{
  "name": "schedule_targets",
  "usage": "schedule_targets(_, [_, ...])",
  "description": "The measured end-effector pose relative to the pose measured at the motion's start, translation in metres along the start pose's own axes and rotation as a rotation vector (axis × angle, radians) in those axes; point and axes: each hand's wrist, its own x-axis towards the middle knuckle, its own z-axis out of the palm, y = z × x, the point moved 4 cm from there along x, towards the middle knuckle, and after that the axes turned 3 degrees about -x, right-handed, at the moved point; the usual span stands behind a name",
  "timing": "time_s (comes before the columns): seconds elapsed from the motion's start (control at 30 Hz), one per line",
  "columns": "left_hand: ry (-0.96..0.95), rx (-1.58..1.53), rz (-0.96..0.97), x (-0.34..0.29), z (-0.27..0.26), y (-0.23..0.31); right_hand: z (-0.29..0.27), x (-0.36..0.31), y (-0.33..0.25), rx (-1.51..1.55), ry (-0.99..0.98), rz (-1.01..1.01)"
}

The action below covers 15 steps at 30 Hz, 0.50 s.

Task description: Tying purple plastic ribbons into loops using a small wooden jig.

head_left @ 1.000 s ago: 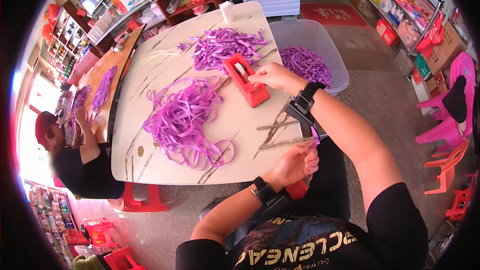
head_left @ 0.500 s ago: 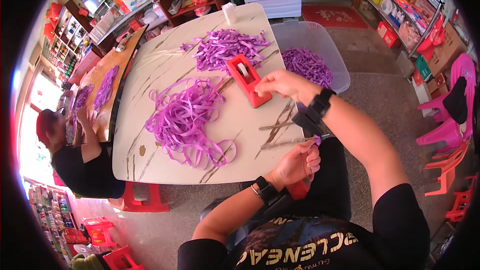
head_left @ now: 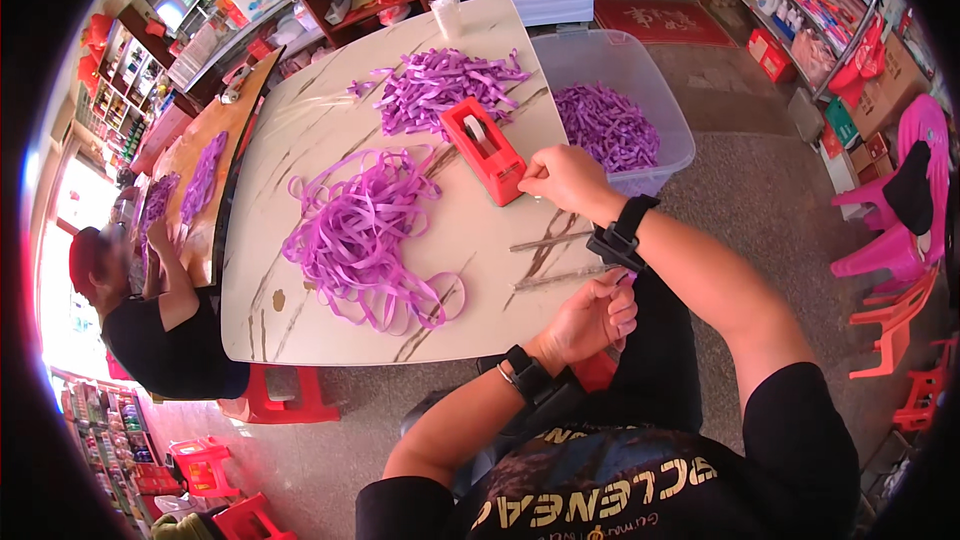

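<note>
My right hand [head_left: 572,180] is pinched closed just off the front end of a red tape dispenser [head_left: 488,155]. A small pale glint at its fingertips looks like a piece of tape. My left hand [head_left: 592,318] is closed, past the table's near right edge, with a bit of purple ribbon [head_left: 628,278] showing at thumb and forefinger. The rest of that ribbon is mostly hidden. On the marbled table [head_left: 300,332] lie a loose tangle of long purple ribbon [head_left: 365,240] and, farther back, a heap of short purple ribbon pieces [head_left: 450,90].
A clear plastic tub [head_left: 682,130] right of the table holds more purple ribbon pieces. Thin strips [head_left: 552,280] lie near the table's right edge, and a white roll [head_left: 446,18] stands at the back. At left, a person [head_left: 160,330] handles purple ribbon at a wooden table.
My right hand has drawn a little away from the tape dispenser's front end, toward the right. My left hand stays closed in about the same place. The whole view has shifted slightly.
</note>
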Motion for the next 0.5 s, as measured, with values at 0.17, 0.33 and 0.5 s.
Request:
schedule_targets(0.17, [-0.055,0.003,-0.017,0.004,0.0,0.0,-0.013,-0.006,0.019,-0.079,-0.022,-0.097])
schedule_targets(0.33, [-0.031,-0.014,-0.005,0.0,0.0,0.001,-0.057,-0.029,0.012,0.045,-0.583,-0.115])
schedule_targets(0.5, [-0.024,0.012,-0.007,0.001,0.002,0.001,-0.061,-0.057,0.044,-0.116,-0.814,-0.09])
